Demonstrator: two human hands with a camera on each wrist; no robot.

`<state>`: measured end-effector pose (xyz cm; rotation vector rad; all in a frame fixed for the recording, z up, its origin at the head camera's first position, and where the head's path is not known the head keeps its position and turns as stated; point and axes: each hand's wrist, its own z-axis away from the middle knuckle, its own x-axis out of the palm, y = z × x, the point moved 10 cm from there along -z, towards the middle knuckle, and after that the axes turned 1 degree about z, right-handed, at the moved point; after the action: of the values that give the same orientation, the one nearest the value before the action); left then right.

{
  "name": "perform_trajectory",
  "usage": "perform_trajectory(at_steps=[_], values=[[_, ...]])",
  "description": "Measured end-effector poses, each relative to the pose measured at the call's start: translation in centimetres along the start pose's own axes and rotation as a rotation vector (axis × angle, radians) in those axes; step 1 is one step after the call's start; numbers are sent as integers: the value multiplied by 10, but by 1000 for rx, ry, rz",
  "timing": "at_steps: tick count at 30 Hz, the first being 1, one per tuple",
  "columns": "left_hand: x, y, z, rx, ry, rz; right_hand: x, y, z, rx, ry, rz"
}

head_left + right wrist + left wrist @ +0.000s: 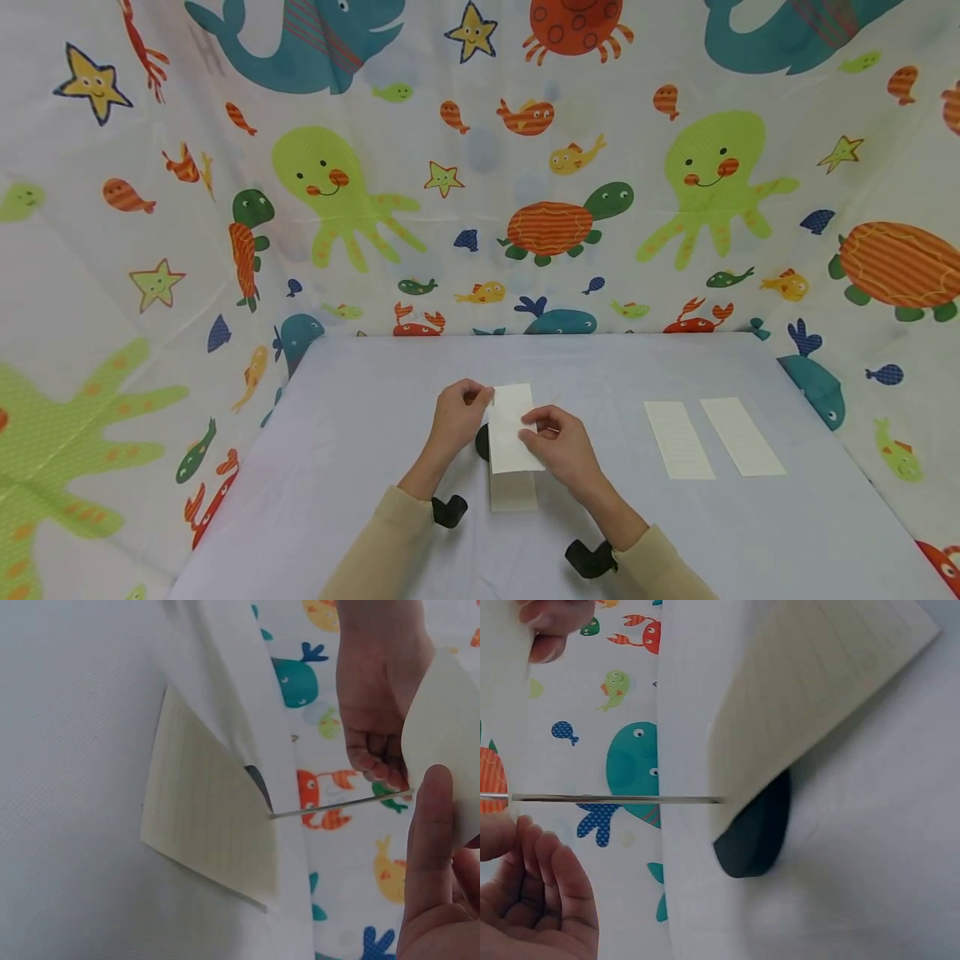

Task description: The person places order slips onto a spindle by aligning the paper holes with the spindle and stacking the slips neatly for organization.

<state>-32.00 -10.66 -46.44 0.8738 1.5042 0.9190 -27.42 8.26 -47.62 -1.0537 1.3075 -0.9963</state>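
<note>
1. Between the table's left and right edges, a lower cream lined paper sheet (pixel 513 493) is lying over a dark rounded base (pixel 761 832), apparently pierced by its thin shiny metal rod (pixel 630 799).
2. Above it, the right hand (pixel 558 442) is pinching a raised cream paper rectangle (pixel 513 433) by its right edge; the left hand (pixel 459 417) is pinching its left edge near the rod's tip.
3. Uneven pulling could be tearing the raised paper at the rod; a slipping fingertip could be meeting the tip.
4. Two loose cream lined paper strips (pixel 678 440) are lying nearer the right edge.
5. White cloth is covering the table (pixel 360 400); beyond its far edge, a sea-creature-printed white curtain (pixel 480 225) is hanging.
</note>
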Motion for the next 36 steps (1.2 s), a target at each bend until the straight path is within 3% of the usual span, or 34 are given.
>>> perform_trajectory(at_steps=[6,18,36], values=[[10,-24,-1,-55,-28,-24,4,15,0,27,-23,63],[19,-38,-1,-39,-41,-99,13,32,0,43,-54,161],[32,-51,0,35,-151,-215,22,35,5,-65,-127,323]])
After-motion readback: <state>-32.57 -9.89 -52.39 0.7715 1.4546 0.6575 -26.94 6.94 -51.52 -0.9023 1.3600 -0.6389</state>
